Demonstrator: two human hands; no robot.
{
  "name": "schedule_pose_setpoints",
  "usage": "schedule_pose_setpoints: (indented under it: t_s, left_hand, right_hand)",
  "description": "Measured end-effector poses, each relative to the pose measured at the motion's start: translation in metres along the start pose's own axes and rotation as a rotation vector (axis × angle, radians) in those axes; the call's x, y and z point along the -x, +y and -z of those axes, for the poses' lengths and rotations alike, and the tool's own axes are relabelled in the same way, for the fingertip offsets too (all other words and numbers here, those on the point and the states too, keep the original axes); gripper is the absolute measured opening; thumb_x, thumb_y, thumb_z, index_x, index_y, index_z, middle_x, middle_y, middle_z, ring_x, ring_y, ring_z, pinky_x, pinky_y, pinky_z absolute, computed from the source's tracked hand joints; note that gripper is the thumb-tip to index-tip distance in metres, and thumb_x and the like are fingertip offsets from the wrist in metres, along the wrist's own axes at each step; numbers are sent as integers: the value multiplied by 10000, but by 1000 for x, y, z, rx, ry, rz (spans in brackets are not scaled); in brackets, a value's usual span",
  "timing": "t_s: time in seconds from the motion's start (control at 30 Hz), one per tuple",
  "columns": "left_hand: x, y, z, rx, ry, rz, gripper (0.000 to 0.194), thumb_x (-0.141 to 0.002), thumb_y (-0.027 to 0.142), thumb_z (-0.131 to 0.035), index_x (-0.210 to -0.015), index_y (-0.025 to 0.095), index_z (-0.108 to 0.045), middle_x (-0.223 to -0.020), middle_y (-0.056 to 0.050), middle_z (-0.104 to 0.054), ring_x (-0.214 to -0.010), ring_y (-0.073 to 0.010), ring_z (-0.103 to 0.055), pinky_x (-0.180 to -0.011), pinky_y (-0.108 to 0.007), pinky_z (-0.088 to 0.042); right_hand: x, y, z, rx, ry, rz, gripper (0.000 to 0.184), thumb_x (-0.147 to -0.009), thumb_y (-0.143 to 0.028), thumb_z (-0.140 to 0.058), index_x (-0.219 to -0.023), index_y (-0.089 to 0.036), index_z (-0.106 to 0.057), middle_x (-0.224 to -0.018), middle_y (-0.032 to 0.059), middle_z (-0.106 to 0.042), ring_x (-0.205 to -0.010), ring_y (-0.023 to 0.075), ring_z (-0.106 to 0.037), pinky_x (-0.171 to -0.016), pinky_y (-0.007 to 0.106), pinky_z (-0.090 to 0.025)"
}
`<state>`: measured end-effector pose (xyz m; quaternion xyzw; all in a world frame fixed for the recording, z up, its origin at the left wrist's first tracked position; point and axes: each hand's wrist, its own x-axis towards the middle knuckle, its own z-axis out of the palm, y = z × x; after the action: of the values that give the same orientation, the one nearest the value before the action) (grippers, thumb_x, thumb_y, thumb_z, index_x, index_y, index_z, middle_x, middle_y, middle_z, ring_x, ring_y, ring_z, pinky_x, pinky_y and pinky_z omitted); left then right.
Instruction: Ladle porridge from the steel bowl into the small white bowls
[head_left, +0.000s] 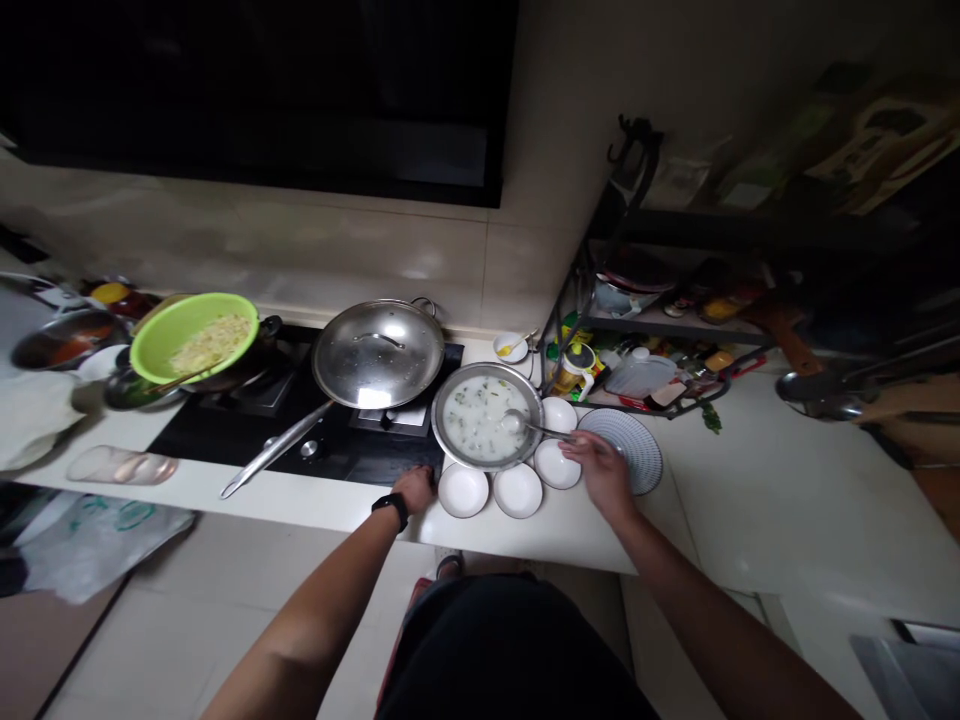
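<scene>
My right hand (604, 468) is closed around the handle of a ladle (513, 421), whose bowl dips into white soup with dark green bits. The soup fills a wide metal basin (441, 432) on the counter beside the cooktop. Small white bowls stand around the basin: one at front left (463, 490), another at front right (517, 491), a third (556, 464) just left of my right hand. Under that hand lies a patterned plate (643, 450). At the cooktop's front edge rests my left hand (415, 489), wearing a dark wristband, with nothing seen in it.
A lidded pan (379, 355) sits on the black cooktop (352, 462), its long handle pointing to the front left. Farther left are a green basin (154, 345) of shredded food and a glass (124, 466) lying on its side. A metal rack (630, 325) holds bottles at right.
</scene>
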<state>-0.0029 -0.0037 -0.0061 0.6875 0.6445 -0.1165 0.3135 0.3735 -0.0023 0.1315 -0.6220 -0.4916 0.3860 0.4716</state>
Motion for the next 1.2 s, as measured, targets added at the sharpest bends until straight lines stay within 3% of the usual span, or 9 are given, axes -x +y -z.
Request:
schedule_pose_setpoints:
  t_s: [0.17,0.3,0.43,0.57,0.67,0.8,0.9,1.03,1.2]
  left_hand:
    - [0,-1,-2,25,12,10,287,-950,361,-622,-1104,152,-745,-1209,-194,-763,-1136,-310,-731,-991,-364,-524]
    - [0,-3,-1,25,-3,0,278,-951,348,-614,-1094,149,-746,-1190,-193,-766,-1135,-307,-729,-980,-355,-525]
    - [-2,-4,-2,8,-4,-1,288,-958,343,-591,-1101,149,-747,-1186,-190,-769,-1120,-304,-736,-965,-356,-534]
    - [-4,-6,-3,4,-1,-14,270,-953,328,-593,-1088,154,-749,-1175,-187,-774,-1111,-294,-740,-958,-348,-536]
    - [-5,-7,-4,10,-8,-19,270,-954,343,-601,-1080,153,-747,-1151,-190,-780,-1088,-299,-749,-932,-351,-545]
    - [-7,-8,-5,0,-11,-4,281,-961,383,-610,-1072,159,-740,-1154,-185,-782,-1081,-291,-757,-920,-338,-549]
    - [-8,-8,-6,-2,-10,-5,276,-961,382,-610,-1058,158,-741,-1160,-183,-783,-1097,-290,-753,-941,-337,-544]
    - [-7,-8,-5,6,-8,2,266,-945,359,-617,-1060,156,-745,-1166,-191,-779,-1092,-296,-751,-953,-356,-547]
    - [-5,-5,-1,3,-13,6,261,-950,366,-614,-1051,163,-744,-1160,-184,-778,-1085,-291,-751,-937,-344,-545]
  right_hand:
    - [18,1,-26,618,-529,743,358,-1029,-188,-504,-1271,-240,-763,-1345,133,-765,-1182,269,-759,-1015,425,-630]
    - [26,2,-16,790,-577,912,488,-981,-70,-491,-1375,-246,-720,-1383,120,-749,-1198,250,-746,-1012,393,-631]
    - [23,11,36,743,-297,747,431,-1037,-154,-436,-1341,-226,-734,-1361,120,-759,-1213,252,-744,-1062,405,-607]
    - [16,33,105,694,92,405,364,-1065,-369,-453,-1194,-224,-761,-1182,117,-813,-1077,277,-782,-1017,454,-619]
    - [14,54,139,651,198,224,410,-1018,-509,-491,-1109,-218,-766,-1073,123,-828,-996,296,-791,-986,480,-620]
    - [23,75,149,523,230,83,478,-915,-649,-582,-1022,-227,-778,-1066,130,-834,-977,321,-799,-996,526,-610]
    - [35,84,144,215,313,-89,523,-829,-697,-697,-1006,-210,-764,-938,113,-837,-829,306,-818,-863,502,-661]
    - [43,87,146,-225,507,-221,526,-670,-615,-898,-881,-168,-717,-749,72,-790,-698,284,-812,-736,459,-698]
    - [34,69,153,-422,558,-258,462,-589,-481,-980,-778,-184,-681,-749,59,-778,-659,290,-805,-683,479,-719]
